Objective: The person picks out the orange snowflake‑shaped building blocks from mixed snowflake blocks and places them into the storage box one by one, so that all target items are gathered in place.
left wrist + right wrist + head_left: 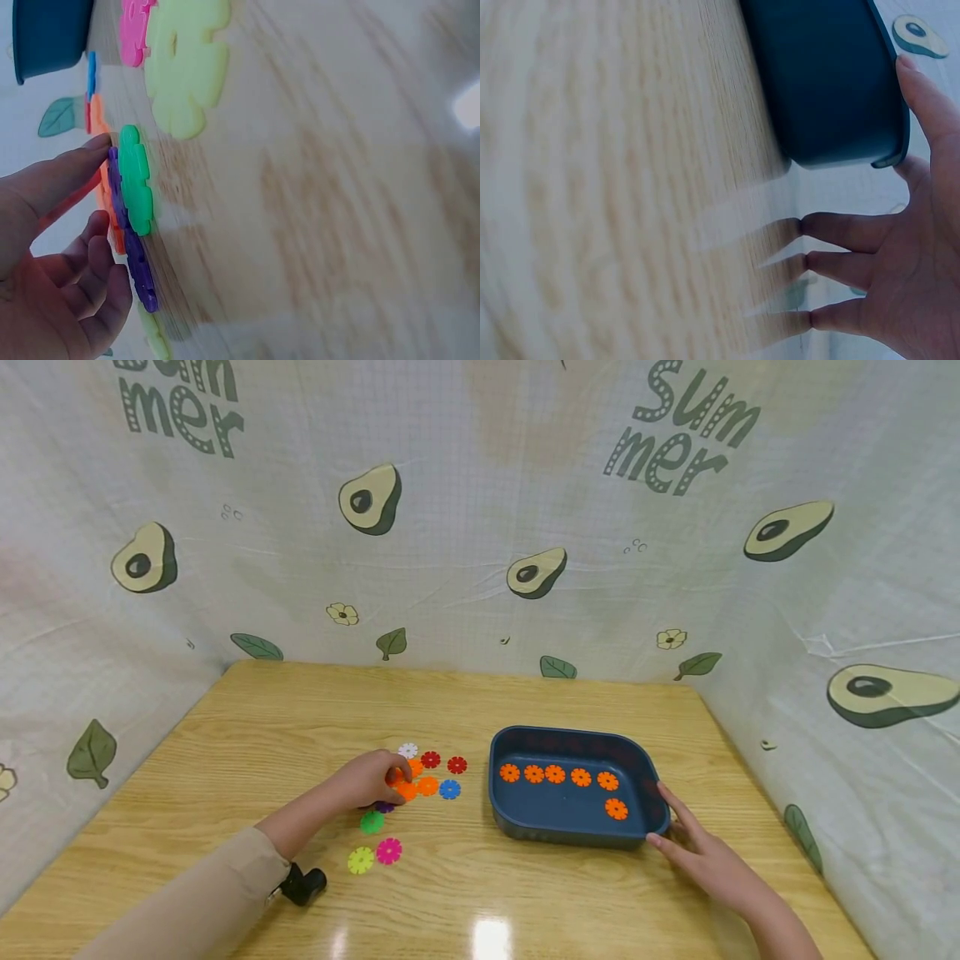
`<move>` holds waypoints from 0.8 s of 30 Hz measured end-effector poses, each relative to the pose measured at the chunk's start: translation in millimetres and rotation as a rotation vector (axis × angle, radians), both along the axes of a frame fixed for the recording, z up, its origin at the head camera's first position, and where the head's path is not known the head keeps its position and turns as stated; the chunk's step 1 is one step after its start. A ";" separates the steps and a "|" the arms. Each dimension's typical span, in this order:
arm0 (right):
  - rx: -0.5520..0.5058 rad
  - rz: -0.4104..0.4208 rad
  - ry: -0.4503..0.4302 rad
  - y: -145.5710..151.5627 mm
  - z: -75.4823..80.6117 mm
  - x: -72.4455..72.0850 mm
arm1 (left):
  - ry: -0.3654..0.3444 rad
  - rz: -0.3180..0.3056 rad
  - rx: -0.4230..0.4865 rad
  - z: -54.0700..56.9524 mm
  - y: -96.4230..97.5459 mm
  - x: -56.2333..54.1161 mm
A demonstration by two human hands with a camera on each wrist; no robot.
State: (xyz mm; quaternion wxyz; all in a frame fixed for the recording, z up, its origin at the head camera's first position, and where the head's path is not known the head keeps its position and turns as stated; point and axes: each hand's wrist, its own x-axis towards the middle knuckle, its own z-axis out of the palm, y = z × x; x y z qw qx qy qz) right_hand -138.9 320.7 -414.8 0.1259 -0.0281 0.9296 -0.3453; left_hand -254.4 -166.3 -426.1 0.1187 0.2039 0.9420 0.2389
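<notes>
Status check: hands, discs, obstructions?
Left hand at orange notched plastic discs, grip unclear. Right hand touching dark-blue rounded-rectangular tray. Six orange discs inside. Possible clutter: green notched disc, purple notched disc by left hand.

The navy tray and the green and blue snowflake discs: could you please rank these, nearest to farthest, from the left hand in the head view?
1. Green snowflake disc: near side.
2. Blue snowflake disc: right side.
3. Navy tray: farther right.

I see pale, lightly creased cloth (450, 627) hanging behind and along both sides of a yellowish wood-grain tabletop (570, 902); across the fabric run halved green avocados (371, 500), green leaves (392, 643), cream flowers (342, 613) and grey-green "summer" lettering (667, 456).
</notes>
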 end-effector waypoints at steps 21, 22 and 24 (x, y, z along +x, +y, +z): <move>0.011 -0.001 -0.007 -0.3 -0.2 0.1 | -0.001 -0.016 0.016 2.3 6.6 4.1; 0.010 0.000 -0.005 -0.3 -0.3 0.2 | -0.009 -0.017 0.030 1.7 6.6 4.0; 0.011 0.001 -0.002 -0.3 -0.2 0.4 | -0.024 -0.021 0.059 1.2 6.4 3.7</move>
